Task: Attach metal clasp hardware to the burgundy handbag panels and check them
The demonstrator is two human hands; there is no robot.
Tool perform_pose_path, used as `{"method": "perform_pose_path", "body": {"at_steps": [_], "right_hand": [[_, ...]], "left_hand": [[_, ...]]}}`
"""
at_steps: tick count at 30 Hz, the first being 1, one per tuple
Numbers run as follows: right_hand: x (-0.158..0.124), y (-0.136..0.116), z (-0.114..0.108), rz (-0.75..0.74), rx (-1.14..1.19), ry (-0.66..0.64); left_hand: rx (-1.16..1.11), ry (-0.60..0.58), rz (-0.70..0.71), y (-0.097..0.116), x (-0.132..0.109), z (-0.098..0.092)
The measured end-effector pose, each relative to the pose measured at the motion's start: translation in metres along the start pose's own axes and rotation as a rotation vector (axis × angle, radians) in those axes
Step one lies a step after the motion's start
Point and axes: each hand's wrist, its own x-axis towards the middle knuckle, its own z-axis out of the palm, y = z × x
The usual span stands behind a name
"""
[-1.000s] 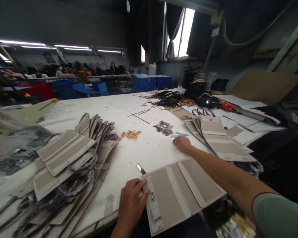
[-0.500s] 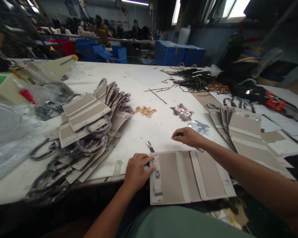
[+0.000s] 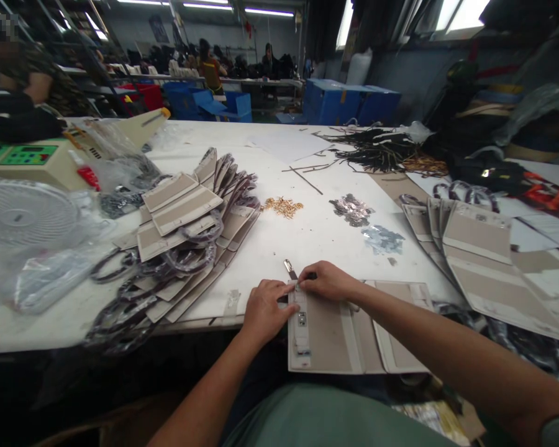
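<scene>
A beige bag panel (image 3: 328,335) lies open at the table's front edge, its inner side up. Along its left border runs a pale strip with small metal fittings (image 3: 302,318). My left hand (image 3: 266,310) grips that border, with index finger and thumb on the panel. At the upper left corner, my right hand (image 3: 326,280) has its fingertips pinched together against the strip. What they hold is hidden now; a small metal piece showed there earlier. A dark strap with a shiny metal end (image 3: 289,267) sticks out beyond the panel's top edge.
Stacked bag pieces with wrapped handles (image 3: 181,217) lie left, more bag pieces (image 3: 475,236) right. Gold fasteners (image 3: 284,207), silver metal pieces (image 3: 353,210) and greyish flat pieces (image 3: 382,239) form piles beyond. Dark straps (image 3: 377,149) lie farther back. A fan (image 3: 28,214) stands left.
My right hand has moved left and toward me, from above the table onto the panel's upper left corner. My left hand still holds the border. The camera view has shifted slightly.
</scene>
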Motion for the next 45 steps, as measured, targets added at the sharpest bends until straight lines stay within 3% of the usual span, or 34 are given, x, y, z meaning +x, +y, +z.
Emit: {"method": "perform_pose_path", "body": {"at_steps": [9, 22, 35, 40, 45], "right_hand": [[-0.004, 0.000, 0.016, 0.040, -0.136, 0.069], [-0.004, -0.005, 0.012, 0.064, -0.087, 0.038], [-0.007, -0.002, 0.030, 0.110, -0.330, 0.202], [-0.011, 0.000, 0.035, 0.119, -0.350, 0.239], [-0.006, 0.005, 0.030, 0.129, -0.259, 0.210]], "left_hand": [[0.013, 0.019, 0.017, 0.000, -0.002, 0.001], [0.045, 0.018, 0.032, -0.001, -0.003, 0.003], [0.030, 0.000, 0.022, -0.001, -0.004, 0.002], [-0.005, -0.033, -0.028, 0.000, -0.002, 0.000], [-0.052, -0.107, -0.172, -0.001, 0.022, -0.002]]}}
